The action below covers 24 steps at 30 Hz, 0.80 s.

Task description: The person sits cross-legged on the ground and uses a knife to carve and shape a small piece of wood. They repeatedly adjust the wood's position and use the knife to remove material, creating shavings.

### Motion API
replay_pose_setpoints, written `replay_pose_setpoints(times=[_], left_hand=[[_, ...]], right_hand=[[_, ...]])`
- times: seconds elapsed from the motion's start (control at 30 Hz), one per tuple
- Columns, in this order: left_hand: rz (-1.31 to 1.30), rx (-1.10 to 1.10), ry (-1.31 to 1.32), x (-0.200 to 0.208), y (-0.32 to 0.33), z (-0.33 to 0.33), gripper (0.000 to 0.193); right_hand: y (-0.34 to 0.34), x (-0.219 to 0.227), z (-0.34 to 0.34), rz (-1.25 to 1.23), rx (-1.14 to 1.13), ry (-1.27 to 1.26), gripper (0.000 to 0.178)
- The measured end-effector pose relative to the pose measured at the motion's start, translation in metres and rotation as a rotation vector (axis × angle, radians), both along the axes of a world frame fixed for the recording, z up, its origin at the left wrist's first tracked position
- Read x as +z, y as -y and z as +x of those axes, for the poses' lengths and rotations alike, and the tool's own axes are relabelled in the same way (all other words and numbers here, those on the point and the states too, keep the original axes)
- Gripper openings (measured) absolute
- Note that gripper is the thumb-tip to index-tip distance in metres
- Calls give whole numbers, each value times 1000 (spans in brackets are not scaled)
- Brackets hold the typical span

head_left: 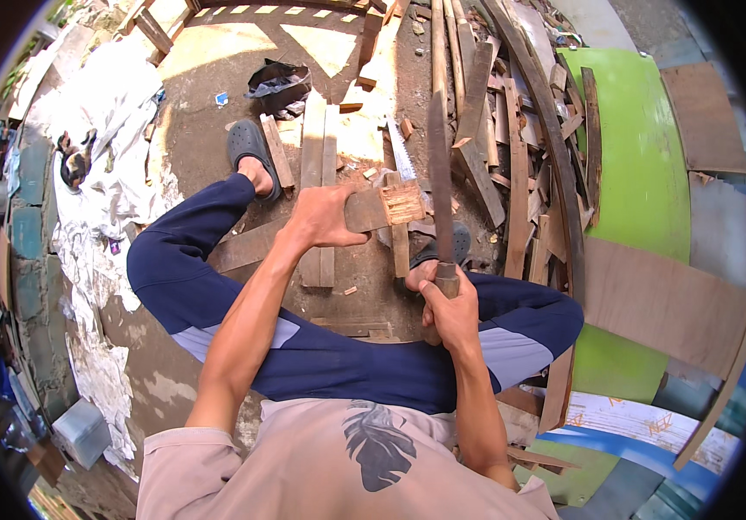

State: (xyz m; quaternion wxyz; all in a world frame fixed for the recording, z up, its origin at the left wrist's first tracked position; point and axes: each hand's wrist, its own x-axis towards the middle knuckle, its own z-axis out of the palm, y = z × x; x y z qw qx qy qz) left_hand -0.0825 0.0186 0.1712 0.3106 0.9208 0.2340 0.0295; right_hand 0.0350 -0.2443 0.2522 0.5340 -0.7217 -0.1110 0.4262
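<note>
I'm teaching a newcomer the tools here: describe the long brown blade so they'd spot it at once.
Start at the dark blue trousers, spread wide. Inside the right knee, the right hand's grip holds the long brown blade, tip pointing forward. Unlike the pale saw to its left, it is dark and held.

Rust-brown machete (440, 173), brown plank (364, 211), navy trousers (347, 371) with lavender panels (512, 351), beige shirt (295, 451) with dark-grey leaf print (380, 446), lime-green sheet (629, 139)

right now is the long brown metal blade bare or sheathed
Bare: the long brown metal blade shows from tip to handle, nothing covering it, while the right hand grips the handle.
</note>
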Motion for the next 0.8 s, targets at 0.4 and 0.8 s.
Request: replay_pose_setpoints(times=[0.4, 0.8], left_hand=[[-25, -13, 38, 10, 3, 9, 79], [-18, -22, 70, 10, 3, 7, 79]], right_hand=[[0, 1, -2, 151, -134, 43, 8], [0, -13, 6, -136, 169, 37, 12]])
